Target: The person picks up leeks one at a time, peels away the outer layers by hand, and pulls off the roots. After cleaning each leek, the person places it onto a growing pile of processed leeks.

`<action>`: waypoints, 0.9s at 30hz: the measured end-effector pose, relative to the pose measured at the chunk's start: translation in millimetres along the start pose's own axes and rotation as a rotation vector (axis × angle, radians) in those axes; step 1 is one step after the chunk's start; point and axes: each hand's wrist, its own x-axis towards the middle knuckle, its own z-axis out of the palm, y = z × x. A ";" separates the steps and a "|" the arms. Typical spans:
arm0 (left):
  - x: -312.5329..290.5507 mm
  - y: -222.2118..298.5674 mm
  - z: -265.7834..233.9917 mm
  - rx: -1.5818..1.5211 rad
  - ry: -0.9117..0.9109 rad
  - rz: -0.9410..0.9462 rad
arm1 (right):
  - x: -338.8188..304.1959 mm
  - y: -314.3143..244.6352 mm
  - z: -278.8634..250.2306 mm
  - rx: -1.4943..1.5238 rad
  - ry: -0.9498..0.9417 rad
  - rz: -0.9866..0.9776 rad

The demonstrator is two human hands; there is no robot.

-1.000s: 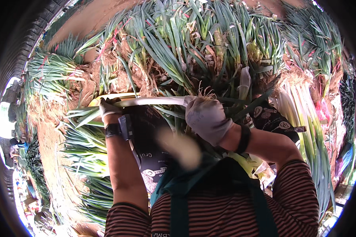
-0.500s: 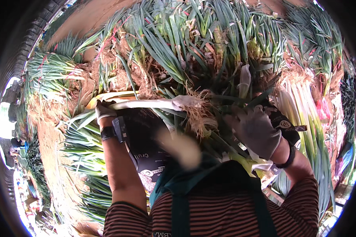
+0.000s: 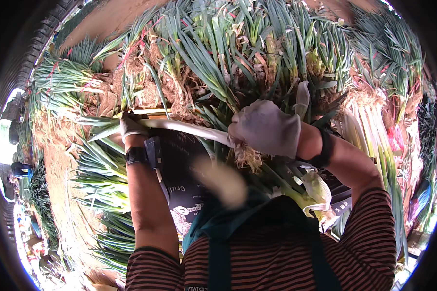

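Observation:
A long green onion [image 3: 189, 128] with a white stalk lies across in front of me, its leaves to the left and its roots to the right. My left hand [image 3: 132, 127], in a grey-white glove, is closed round it near where the leaves begin. The gloved right hand [image 3: 266, 128] is closed over the root end, which its fingers mostly hide. Some brown roots [image 3: 250, 159] hang below that hand. Under the stalk is a black printed sheet [image 3: 182, 167], its exact kind unclear.
Bundled green onions with roots are heaped ahead [image 3: 213, 53]. Peeled white stalks [image 3: 369, 116] lie at the right. More green onions [image 3: 107, 184] are stacked at the left beside bare soil [image 3: 65, 169]. Peeled skins [image 3: 318, 189] sit near my right side. A blurred cream shape [image 3: 221, 182] crosses the middle.
My right hand has moved left and up from beside the roots and closed on the green onion's root end. The left hand keeps its hold, shifted slightly upward.

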 end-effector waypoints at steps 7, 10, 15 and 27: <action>-7.0 6.4 1.4 -0.084 0.002 -0.053 | -19.6 -35.2 0.2 -0.243 0.219 0.029; -21.1 7.0 15.1 -0.068 -0.018 -0.037 | -25.4 -28.0 2.9 0.188 0.044 0.232; -22.3 5.2 18.8 -0.041 -0.118 -0.090 | -32.4 -36.3 -2.2 0.728 -0.003 0.093; 1.1 8.7 -11.1 -0.059 -0.097 -0.089 | -68.9 -36.3 -35.8 0.148 0.267 0.066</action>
